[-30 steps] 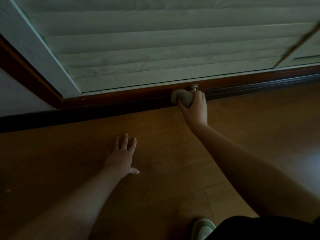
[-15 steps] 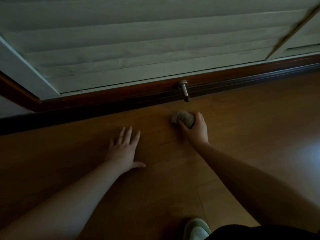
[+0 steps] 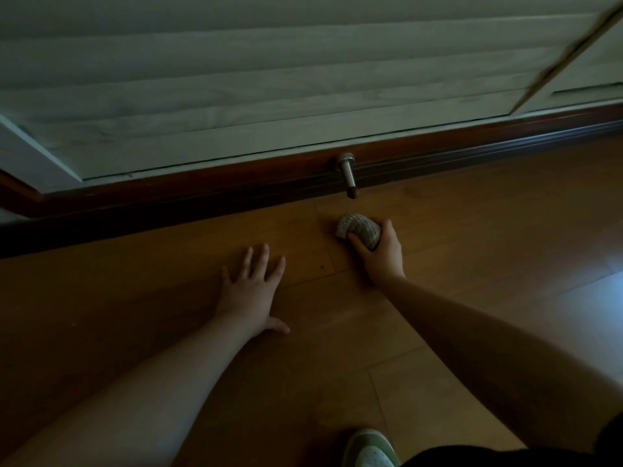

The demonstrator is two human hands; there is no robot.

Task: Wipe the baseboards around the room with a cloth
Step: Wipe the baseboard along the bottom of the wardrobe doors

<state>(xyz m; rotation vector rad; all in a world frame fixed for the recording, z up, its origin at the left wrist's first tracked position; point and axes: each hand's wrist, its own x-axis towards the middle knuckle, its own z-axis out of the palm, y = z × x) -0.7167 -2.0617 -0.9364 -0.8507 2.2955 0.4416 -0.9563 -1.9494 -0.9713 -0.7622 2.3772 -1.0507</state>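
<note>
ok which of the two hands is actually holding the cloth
The right hand: its fingers curl round the balled cloth. The left hand lies flat on the floor, holding nothing.

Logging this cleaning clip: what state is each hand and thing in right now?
Cloth: bunched, on the floor, off the baseboard.
Right hand: grips the cloth.
Left hand: flat on the floor, fingers spread.
Baseboard: untouched.
Doorstop: sticks out from the baseboard, clear of the cloth.
</note>
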